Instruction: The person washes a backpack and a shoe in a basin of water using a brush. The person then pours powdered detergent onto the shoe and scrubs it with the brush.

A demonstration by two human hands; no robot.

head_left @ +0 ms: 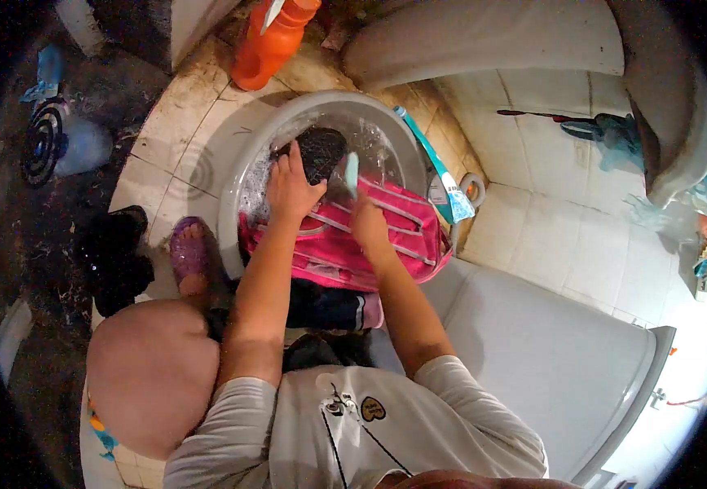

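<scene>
The work seems under way but unfinished: foam [255,191] is in the basin [237,175], the pink bag [353,265] crosses its near edge, the left hand [290,191] has fingers spread on a dark piece [326,151], and the right hand [369,224] closes its fingers around a pale tool [352,170].

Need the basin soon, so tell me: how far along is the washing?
Looks midway. Done: the basin has sudsy water in it. In hand: the left hand holds the dark item, the right a pale green tool beside it. Left: probably finishing and rinsing that item, still among suds. The pink bag lies over the rim; I can't tell whether it's washed.
</scene>
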